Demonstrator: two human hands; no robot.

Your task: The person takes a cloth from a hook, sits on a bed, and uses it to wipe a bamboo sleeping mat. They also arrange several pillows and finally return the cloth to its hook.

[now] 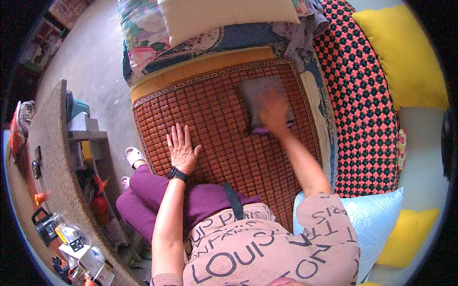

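My left hand (pixel 183 152) rests flat on a reddish-brown tile mat (pixel 214 143) with a scroll-patterned border, its fingers apart and nothing in it. A dark watch (pixel 177 174) is on that wrist. Toward the mat's far right, my right hand (pixel 274 109) is on a grey cloth (pixel 256 94) with a purple edge. Motion blur smears both the hand and the cloth, so the finger positions are unclear. The cloth lies against the mat, partly covered by the hand.
A cream pillow (pixel 229 16) and floral bedding (pixel 143 39) lie beyond the mat. Along the right runs a pink-and-black patterned cover (pixel 361 107), with yellow cushions (pixel 404 57) and a light blue cushion (pixel 372 218). At left stands a stone-topped counter (pixel 53 143) bearing an electric kettle (pixel 44 225).
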